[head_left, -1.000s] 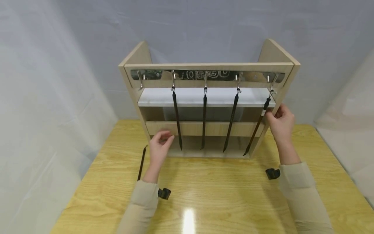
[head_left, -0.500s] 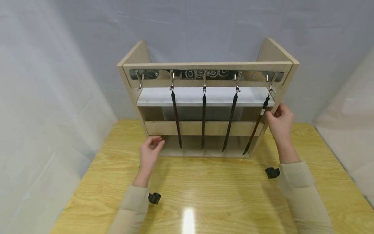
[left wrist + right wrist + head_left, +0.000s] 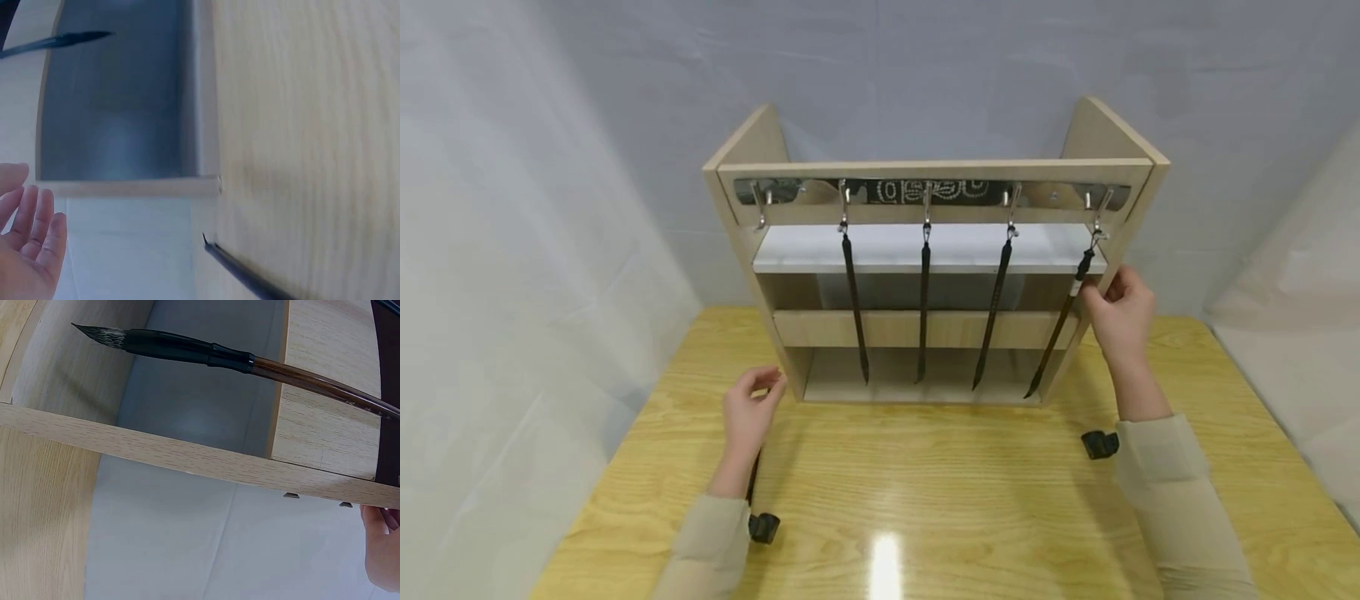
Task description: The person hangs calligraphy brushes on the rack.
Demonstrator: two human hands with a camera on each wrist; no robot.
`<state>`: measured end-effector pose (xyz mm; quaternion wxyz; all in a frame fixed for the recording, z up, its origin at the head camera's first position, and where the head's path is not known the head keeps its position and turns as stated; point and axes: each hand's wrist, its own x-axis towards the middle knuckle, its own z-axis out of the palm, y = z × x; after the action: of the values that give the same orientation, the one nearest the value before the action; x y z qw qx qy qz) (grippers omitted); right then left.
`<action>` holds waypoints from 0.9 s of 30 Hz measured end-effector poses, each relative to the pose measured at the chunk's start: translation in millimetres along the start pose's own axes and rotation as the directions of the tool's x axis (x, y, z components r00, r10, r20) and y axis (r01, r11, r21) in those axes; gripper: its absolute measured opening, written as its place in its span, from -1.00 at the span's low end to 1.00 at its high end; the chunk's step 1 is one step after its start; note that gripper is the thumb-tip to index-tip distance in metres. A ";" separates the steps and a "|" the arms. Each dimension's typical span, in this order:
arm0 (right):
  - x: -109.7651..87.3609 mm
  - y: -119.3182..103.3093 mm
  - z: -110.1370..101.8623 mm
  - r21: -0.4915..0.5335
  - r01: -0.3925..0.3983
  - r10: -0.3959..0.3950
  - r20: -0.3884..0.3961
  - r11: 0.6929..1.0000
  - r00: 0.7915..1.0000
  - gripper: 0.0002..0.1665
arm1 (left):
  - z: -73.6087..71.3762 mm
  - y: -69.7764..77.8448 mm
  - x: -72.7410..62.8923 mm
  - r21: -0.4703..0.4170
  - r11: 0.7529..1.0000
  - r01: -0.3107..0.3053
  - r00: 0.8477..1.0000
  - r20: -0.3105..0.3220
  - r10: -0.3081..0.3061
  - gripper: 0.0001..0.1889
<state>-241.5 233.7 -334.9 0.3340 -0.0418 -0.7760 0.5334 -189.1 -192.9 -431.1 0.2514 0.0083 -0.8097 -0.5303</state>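
Note:
My left hand (image 3: 748, 417) hovers over the table left of a small wooden shelf (image 3: 820, 329). Its fingers (image 3: 44, 225) are loosely bent and hold nothing. Below it on the tabletop lies a dark calligraphy brush (image 3: 244, 272), partly covered by the hand and wrist in the head view. My right hand (image 3: 1123, 325) grips the shelf's right side panel (image 3: 187, 456), close to the rightmost hanging brush (image 3: 1060, 329). That brush, with a dark pointed tip, crosses the right wrist view. Several brushes (image 3: 923, 308) hang from the shelf's hooks.
A shiny metal hook rail (image 3: 1045, 196) runs along the shelf's top front board. Its leftmost hook (image 3: 760, 208) carries no brush. The shelf stands at the back of a wood-grain table (image 3: 970, 500), with pale sheeting (image 3: 925, 75) behind and at both sides.
My left hand has moved left and toward me, away from the shelf front, to above the lying brush. My right hand stays at the side panel.

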 end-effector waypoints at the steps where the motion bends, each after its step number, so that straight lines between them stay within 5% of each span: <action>1: 0.0 -0.1 0.1 0.001 0.005 -0.005 -0.001 1.000 1.000 -0.75 | -2.5 -2.1 -0.7 0.001 1.000 0.007 1.000 -0.004 -0.007 -0.83; 13: -0.1 -0.4 0.3 -0.008 0.011 -0.011 -0.011 1.000 1.000 -0.75 | -26.3 -24.7 -5.6 0.132 0.991 0.007 0.997 -0.074 0.003 -0.85; 27: -0.6 -1.7 -1.9 -0.060 -0.005 0.006 0.006 0.998 1.000 -0.75 | -35.3 -39.4 -8.1 0.275 0.959 0.073 0.995 0.041 -0.087 -0.77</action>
<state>-239.5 234.2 -333.4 0.3288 -0.0522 -0.7924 0.5111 -177.3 -238.0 -457.3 0.2047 0.0617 -0.8804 -0.4234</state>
